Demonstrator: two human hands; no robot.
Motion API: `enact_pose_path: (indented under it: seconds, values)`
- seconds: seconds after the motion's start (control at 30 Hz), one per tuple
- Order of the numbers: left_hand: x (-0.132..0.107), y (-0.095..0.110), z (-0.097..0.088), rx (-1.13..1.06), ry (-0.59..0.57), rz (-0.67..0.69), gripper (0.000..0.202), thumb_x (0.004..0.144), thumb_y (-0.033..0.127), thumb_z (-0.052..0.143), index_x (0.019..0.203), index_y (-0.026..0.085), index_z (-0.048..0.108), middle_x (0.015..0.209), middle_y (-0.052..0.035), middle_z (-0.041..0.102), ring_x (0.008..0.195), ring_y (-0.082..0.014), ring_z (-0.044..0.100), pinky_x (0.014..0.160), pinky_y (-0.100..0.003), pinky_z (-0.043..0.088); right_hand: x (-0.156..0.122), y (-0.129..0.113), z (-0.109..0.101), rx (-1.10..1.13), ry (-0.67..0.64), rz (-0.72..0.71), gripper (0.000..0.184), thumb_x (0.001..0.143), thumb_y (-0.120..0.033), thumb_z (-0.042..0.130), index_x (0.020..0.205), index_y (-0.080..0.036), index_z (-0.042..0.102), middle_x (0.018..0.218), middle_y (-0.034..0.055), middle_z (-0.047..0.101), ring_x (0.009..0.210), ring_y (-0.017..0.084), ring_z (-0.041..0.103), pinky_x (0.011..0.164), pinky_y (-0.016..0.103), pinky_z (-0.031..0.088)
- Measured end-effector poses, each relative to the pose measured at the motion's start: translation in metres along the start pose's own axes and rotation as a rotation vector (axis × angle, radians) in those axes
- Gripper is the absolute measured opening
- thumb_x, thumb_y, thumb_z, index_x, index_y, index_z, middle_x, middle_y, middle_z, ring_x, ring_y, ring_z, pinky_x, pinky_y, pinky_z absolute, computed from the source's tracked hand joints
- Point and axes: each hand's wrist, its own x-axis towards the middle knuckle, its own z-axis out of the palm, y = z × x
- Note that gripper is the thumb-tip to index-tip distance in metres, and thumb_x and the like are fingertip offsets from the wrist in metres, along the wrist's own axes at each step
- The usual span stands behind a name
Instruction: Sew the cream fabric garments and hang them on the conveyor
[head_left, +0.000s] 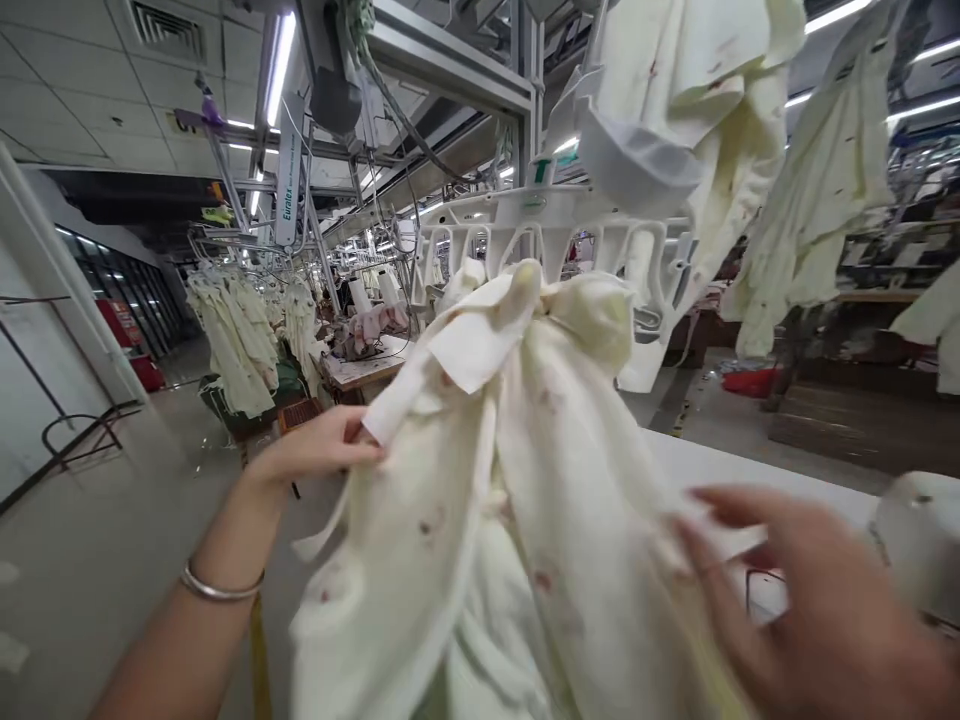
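Centre, near: cream garment bundle (pixel 525 450) with small reddish print, hung from white overhead clamp (pixel 555 235); judged light, soft, limp, best gripped at bunched top or folded edge. Left hand (pixel 315 450) pinching a fabric edge, fingers nearly closed. Right hand (pixel 810 600) blurred, fingers spread, against the cloth; grip indeterminate. Far left, vertical sign (pixel 288 175): "Euratex".

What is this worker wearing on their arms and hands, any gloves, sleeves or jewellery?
No gloves and no sleeves show: both forearms are bare as far as the picture reaches. The left hand has a thin silver bangle at the wrist. The right hand is blurred; a ring cannot be made out.
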Motion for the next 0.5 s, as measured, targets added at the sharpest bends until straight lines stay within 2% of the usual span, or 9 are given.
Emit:
enact_pose_path:
  seconds: [0.07,0.1,0.13,0.2,0.27,0.33,0.37,0.43,0.5]
  values:
    - [-0.006,-0.005,0.013,-0.137,-0.14,0.007,0.038,0.072,0.034,0.068,0.106,0.018,0.063,0.097,-0.0042,0.068,0.094,-0.0231,0.063,0.078,-0.028,0.051,-0.033,-0.025,0.019,0.043,-0.116,-0.049,0.045,0.093,-0.055,0.034,0.109,-0.017,0.05,0.095,0.0133,0.061,0.083,0.027,0.062,0.066,0.038,0.053]
    - [-0.009,-0.008,0.017,-0.167,-0.129,0.018,0.041,0.075,0.036,0.066,0.112,0.019,0.06,0.103,-0.005,0.067,0.099,-0.0236,0.062,0.081,-0.029,0.051,-0.048,-0.032,0.028,0.021,-0.167,-0.019,0.046,0.092,-0.054,0.033,0.111,-0.016,0.05,0.096,0.0139,0.062,0.082,0.029,0.063,0.058,0.038,0.052]
    - [-0.009,-0.012,0.018,-0.152,-0.063,0.029,0.042,0.077,0.038,0.063,0.114,0.019,0.059,0.106,-0.0058,0.066,0.101,-0.0238,0.062,0.081,-0.029,0.051,-0.061,-0.033,0.034,0.069,-0.238,0.036,0.04,0.092,-0.048,0.031,0.105,-0.018,0.053,0.089,0.0113,0.063,0.074,0.027,0.063,0.052,0.036,0.051]
    - [-0.007,-0.021,0.017,0.002,0.212,0.027,0.04,0.078,0.041,0.06,0.11,0.018,0.06,0.106,-0.0064,0.067,0.097,-0.0239,0.063,0.076,-0.029,0.052,-0.074,-0.021,0.037,0.242,-0.435,0.194,0.031,0.089,-0.039,0.031,0.096,-0.022,0.056,0.076,0.0053,0.064,0.064,0.023,0.063,0.049,0.032,0.051]
    - [0.001,-0.03,0.022,0.189,0.566,0.006,0.037,0.077,0.039,0.058,0.106,0.017,0.061,0.107,-0.0084,0.066,0.098,-0.0253,0.062,0.078,-0.032,0.051,-0.069,0.003,0.024,0.421,-0.582,0.363,0.034,0.086,-0.042,0.033,0.094,-0.024,0.061,0.078,0.0041,0.067,0.073,0.023,0.066,0.059,0.031,0.055]
    - [0.013,-0.035,0.042,0.293,0.854,0.038,0.033,0.079,0.036,0.053,0.105,0.016,0.059,0.111,-0.0109,0.062,0.103,-0.0255,0.058,0.085,-0.034,0.048,-0.05,0.028,-0.001,0.497,-0.607,0.514,0.045,0.081,-0.057,0.036,0.09,-0.024,0.066,0.091,0.0071,0.069,0.092,0.028,0.065,0.068,0.031,0.056]
    - [0.02,-0.035,0.059,0.302,0.906,0.081,0.034,0.081,0.036,0.051,0.107,0.016,0.057,0.113,-0.0116,0.061,0.104,-0.0244,0.057,0.085,-0.034,0.048,-0.038,0.039,-0.015,0.509,-0.564,0.583,0.051,0.077,-0.063,0.038,0.087,-0.023,0.068,0.093,0.0084,0.069,0.093,0.03,0.064,0.069,0.032,0.057]
    - [0.033,-0.033,0.095,0.343,0.805,0.141,0.039,0.082,0.04,0.052,0.112,0.016,0.054,0.11,-0.0109,0.062,0.096,-0.0217,0.059,0.076,-0.029,0.049,-0.021,0.055,-0.04,0.533,-0.538,0.635,0.054,0.073,-0.065,0.04,0.092,-0.023,0.068,0.095,0.0085,0.069,0.089,0.03,0.065,0.07,0.033,0.057]
    - [0.04,-0.028,0.118,0.422,0.582,0.105,0.036,0.081,0.041,0.054,0.107,0.017,0.058,0.092,-0.0079,0.067,0.078,-0.0199,0.062,0.063,-0.026,0.046,-0.021,0.066,-0.054,0.397,-0.499,0.584,0.048,0.077,-0.058,0.038,0.103,-0.027,0.065,0.096,0.006,0.069,0.081,0.028,0.066,0.064,0.034,0.056]
